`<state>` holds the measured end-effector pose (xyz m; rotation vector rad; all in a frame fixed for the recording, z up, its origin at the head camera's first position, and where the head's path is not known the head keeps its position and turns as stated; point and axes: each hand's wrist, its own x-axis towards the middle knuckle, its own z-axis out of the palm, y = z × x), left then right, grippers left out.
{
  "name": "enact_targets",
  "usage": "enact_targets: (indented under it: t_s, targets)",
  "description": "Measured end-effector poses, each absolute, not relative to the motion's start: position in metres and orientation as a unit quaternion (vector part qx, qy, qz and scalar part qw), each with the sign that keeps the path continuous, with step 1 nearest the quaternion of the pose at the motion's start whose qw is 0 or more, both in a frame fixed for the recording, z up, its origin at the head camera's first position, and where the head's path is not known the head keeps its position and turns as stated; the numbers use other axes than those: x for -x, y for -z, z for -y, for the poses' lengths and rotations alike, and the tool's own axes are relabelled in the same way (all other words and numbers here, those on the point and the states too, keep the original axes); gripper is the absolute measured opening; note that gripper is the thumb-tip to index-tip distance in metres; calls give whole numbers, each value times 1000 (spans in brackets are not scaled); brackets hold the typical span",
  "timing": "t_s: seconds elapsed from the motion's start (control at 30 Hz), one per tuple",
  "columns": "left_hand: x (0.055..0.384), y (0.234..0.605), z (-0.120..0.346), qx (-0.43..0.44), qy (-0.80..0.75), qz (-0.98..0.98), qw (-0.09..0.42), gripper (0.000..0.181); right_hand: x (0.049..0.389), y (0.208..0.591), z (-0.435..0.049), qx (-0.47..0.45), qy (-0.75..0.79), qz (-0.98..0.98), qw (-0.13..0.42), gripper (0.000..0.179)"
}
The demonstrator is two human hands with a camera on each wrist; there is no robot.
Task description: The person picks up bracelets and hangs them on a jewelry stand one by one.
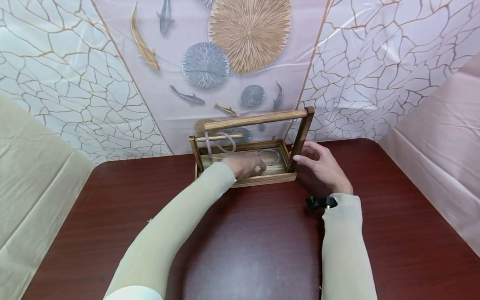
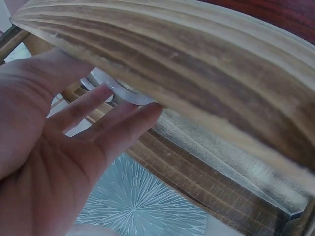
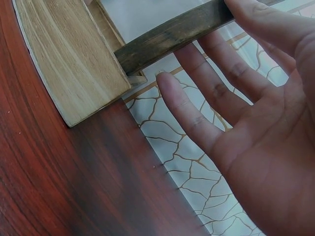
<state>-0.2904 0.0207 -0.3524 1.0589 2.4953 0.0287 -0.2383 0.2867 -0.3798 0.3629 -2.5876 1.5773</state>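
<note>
A wooden jewelry stand with a tray base and two crossbars stands at the back of the table. Inside the tray lies a pale translucent bangle. My left hand reaches over the front wall, fingers extended; in the left wrist view its fingertips touch the bangle, while the wall hides the thumb tip. Two more bangles, one seen as a ring, hang at the lower crossbar. With thumb and fingers on opposite sides, my right hand holds the tall right post.
The dark red table spreads in front of the stand. A patterned cloth rises right behind it, and plain cloth panels flank both sides. A black strap device sits on the right wrist.
</note>
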Motion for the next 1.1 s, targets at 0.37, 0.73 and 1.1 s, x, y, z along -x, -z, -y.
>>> enact_targets:
  t_s: [0.37,0.73,1.1]
  targets:
    - [292,353,-18,-401,-6,-896,189,46,238,379,-287,-111,-508,853,42,39]
    - [295,351,-16,-371,-44,-910,179,49,237,379,-286,-109,-503,856,43,39]
    - [293,352,-26,-427,-53,-898,92,69,237,379,-286,-106,-496,861,41,39]
